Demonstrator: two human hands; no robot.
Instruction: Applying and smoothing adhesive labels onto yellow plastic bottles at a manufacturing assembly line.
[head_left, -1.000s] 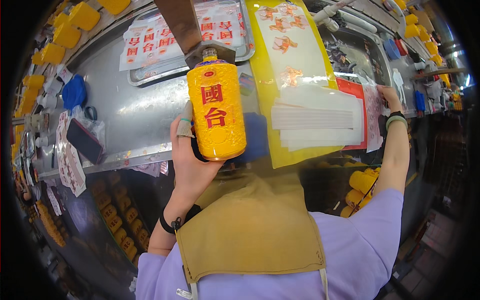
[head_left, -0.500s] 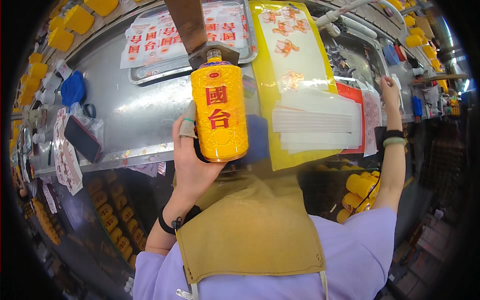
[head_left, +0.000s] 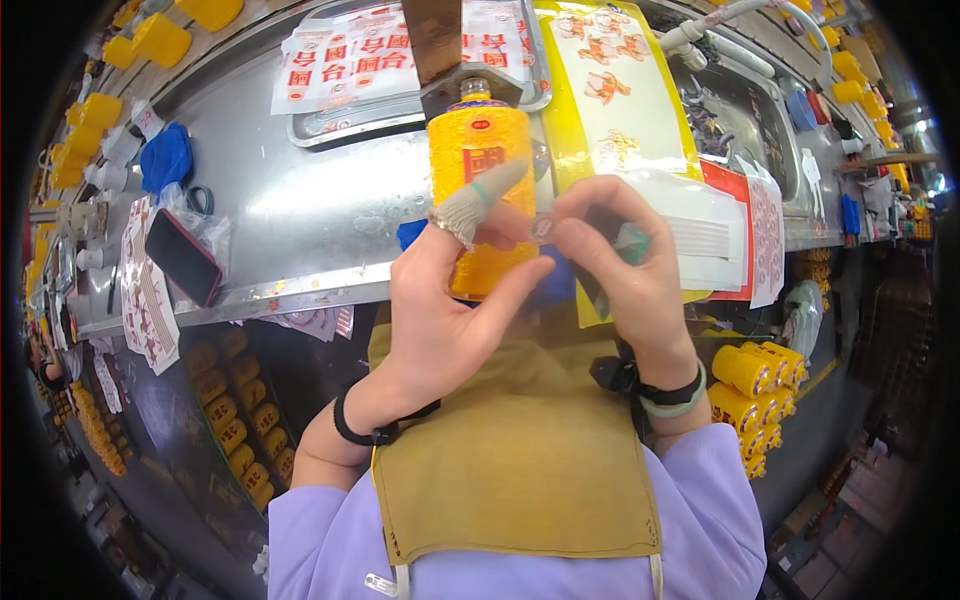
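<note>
I have the right grip (head_left: 640,275) pinching a small round piece (head_left: 543,228) at its fingertips, just beside the left fingers (head_left: 512,222). My left grip (head_left: 440,300), thumb spread, overlaps the yellow bottle (head_left: 455,150); whether they touch, I can't tell.

Your yellow bottle (head_left: 452,142) and the white sheets (head_left: 352,62) bear red Chinese characters (head_left: 484,160); your small pinched piece (head_left: 543,228) perhaps carries a mark.

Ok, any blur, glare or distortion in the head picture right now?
Head view: pale glare on the steel tabletop; fisheye curvature toward black corners; the small piece pinched in the right hand looks soft, its detail unclear.
</note>
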